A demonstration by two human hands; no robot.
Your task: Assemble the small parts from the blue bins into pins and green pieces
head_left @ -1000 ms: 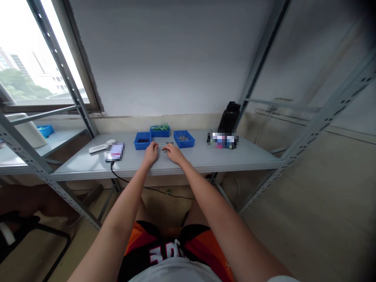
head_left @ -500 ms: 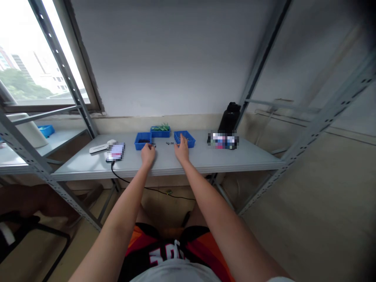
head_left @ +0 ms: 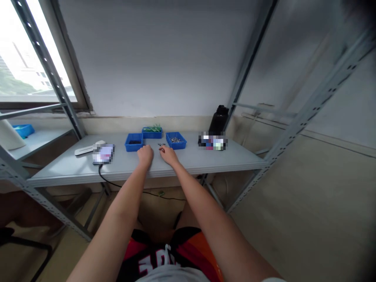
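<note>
Blue bins (head_left: 133, 148) mid-frame seem well stocked, few pieces (head_left: 161, 144) out — left hand (head_left: 145, 155) curled, right hand (head_left: 169, 155) bent, grips unclear.

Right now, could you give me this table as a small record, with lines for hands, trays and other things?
Left hand: fingers curled, near the left blue plastic tray of dark pieces; grip hidden
Right hand: fingers bent, near the right blue plastic tray of silvery pieces; grip unclear
Rear tray: blue plastic, holding green pieces
Loose on grey table: tiny dark bits between the nearer trays
Right end: black bottle behind pixelated item
Left end: pixelated flat device with black cable, beside long white object
</note>
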